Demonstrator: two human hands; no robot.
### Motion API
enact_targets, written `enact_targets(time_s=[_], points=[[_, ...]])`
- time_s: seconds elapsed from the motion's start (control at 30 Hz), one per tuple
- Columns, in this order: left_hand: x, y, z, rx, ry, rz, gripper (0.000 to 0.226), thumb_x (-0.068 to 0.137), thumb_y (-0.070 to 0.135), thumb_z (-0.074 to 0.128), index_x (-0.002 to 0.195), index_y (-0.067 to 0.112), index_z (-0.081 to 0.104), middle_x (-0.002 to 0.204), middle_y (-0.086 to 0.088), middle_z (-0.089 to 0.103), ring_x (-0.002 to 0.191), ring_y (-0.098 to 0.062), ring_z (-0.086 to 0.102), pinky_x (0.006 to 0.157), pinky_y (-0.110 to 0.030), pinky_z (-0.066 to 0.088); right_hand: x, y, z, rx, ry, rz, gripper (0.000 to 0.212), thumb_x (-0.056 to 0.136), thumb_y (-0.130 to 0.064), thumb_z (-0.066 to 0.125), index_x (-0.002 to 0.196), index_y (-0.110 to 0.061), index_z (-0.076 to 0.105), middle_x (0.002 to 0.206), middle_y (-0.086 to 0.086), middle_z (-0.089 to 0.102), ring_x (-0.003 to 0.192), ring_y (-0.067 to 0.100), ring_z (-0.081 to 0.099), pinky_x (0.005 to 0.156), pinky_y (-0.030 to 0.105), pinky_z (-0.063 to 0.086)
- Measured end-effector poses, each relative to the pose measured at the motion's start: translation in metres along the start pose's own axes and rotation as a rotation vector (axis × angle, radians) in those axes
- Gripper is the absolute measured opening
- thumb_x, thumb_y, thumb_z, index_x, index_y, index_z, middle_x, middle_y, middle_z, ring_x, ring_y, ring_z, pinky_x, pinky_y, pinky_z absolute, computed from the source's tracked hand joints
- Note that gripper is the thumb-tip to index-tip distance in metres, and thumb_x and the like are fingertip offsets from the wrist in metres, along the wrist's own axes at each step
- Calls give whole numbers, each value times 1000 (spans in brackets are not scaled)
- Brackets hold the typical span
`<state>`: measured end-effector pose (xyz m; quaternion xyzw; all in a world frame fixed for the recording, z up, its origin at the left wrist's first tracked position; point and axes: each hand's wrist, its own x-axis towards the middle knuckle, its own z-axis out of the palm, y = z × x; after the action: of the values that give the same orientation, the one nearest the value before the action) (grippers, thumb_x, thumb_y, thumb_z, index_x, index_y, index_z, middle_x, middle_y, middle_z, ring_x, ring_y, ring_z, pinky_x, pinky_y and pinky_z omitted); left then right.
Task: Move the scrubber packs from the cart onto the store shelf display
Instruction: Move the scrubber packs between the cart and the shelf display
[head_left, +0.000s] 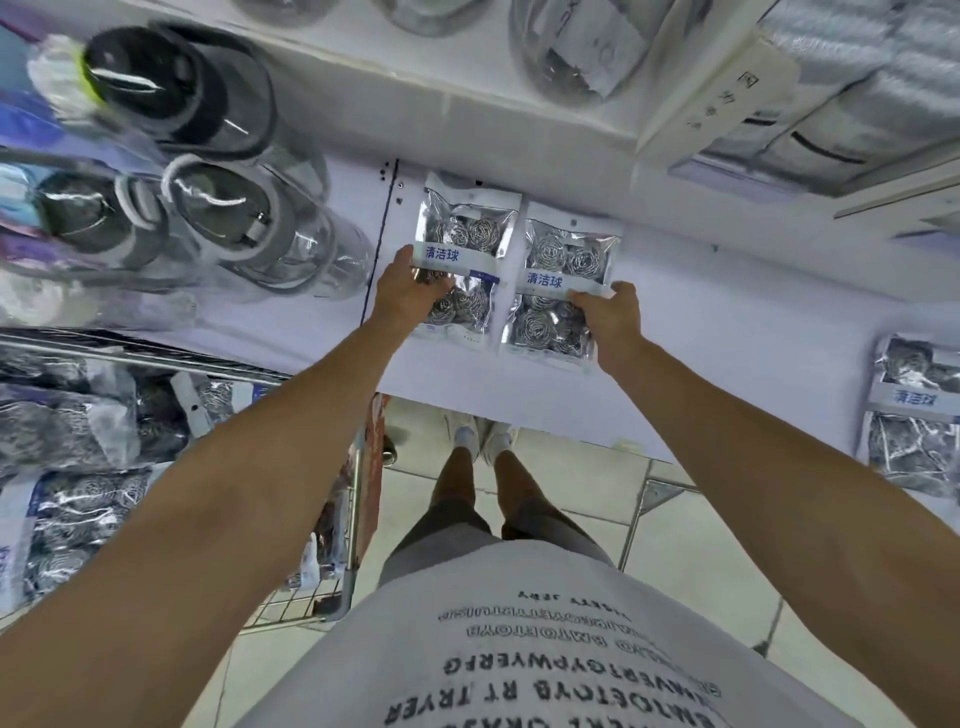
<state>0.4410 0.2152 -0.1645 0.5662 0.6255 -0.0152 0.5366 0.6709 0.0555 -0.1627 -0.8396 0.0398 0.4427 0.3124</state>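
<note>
— What are those packs like, from where you stand?

— Clear and silver pouches, each with coiled steel scrubbers showing through and a white band with blue characters across the middle. The left scrubber pack (460, 254) and the right scrubber pack (561, 291) lie flat, side by side on the shelf (727, 322), edges just beside each other, the right one sitting a little nearer the person.

— And the hands?

— Both arms are stretched out. The left hand (410, 291) is closed on the left pack at its lower left side, fingers curled over the band. The right hand (610, 312) grips the right pack at its right edge, thumb on the band.

— Any more of them about?

— Another scrubber pack (911, 415) lies on the same shelf, far off to the right, well apart from the pair. The cart (332, 571), a wire one at the person's left, holds a heap of further packs (78, 467).

— What is the shelf like?

— Pale and white, smooth, with a dark seam just left of the pair. To the left of that seam, bagged grey slippers (208, 171) are stacked. A higher shelf above carries more wrapped goods, blurred. The floor (701, 545) below is light tile, and the person wears a white printed shirt, grey shorts and white shoes.
</note>
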Motion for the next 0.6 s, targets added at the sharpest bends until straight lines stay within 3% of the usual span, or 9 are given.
enact_targets(time_s=[0.07, 0.13, 0.27, 0.43, 0.53, 0.6], points=[[-18, 9, -8, 69, -26, 18, 89, 88, 41, 80, 157, 9, 33, 157, -17, 44, 144, -33, 42, 117, -45, 39, -27, -8, -10, -131, 6, -65, 76, 89, -29, 79, 150, -10, 38, 133, 10, 57, 112, 26, 60, 87, 35, 54], [-40, 17, -15, 157, -24, 52, 80, 95, 38, 72, 155, 2, 34, 157, -22, 41, 145, -35, 40, 115, -42, 36, -47, -9, -20, -251, -4, -134, 67, 94, -28, 72, 150, -10, 40, 129, 8, 57, 102, 22, 60, 73, 29, 50], [-90, 21, -31, 298, 60, 117, 61, 102, 38, 61, 148, 1, 43, 146, -27, 49, 137, -38, 45, 109, -43, 40, -97, -21, -27, -466, -120, -371, 59, 99, -30, 64, 152, -12, 43, 140, 12, 57, 119, 30, 61, 96, 37, 50], [-159, 1, -49, 427, 195, 208, 65, 104, 42, 51, 156, 7, 36, 151, -23, 46, 138, -40, 43, 112, -49, 40, -157, -30, -29, -760, -251, -755, 55, 103, -29, 57, 154, -15, 41, 154, 11, 48, 132, 28, 54, 100, 33, 41], [-205, -22, -55, 474, 353, 195, 61, 104, 40, 51, 152, 3, 42, 141, -28, 52, 127, -46, 50, 106, -52, 44, -181, -32, -26, -900, -339, -959, 55, 102, -37, 56, 152, -17, 43, 146, 12, 53, 129, 31, 54, 102, 45, 48], [-236, -41, -53, 485, 469, 168, 59, 101, 40, 50, 143, -1, 51, 127, -30, 59, 114, -47, 58, 94, -51, 50, -197, -31, -23, -991, -394, -1100, 55, 103, -38, 55, 151, -14, 44, 137, 14, 57, 123, 32, 57, 97, 47, 50]])
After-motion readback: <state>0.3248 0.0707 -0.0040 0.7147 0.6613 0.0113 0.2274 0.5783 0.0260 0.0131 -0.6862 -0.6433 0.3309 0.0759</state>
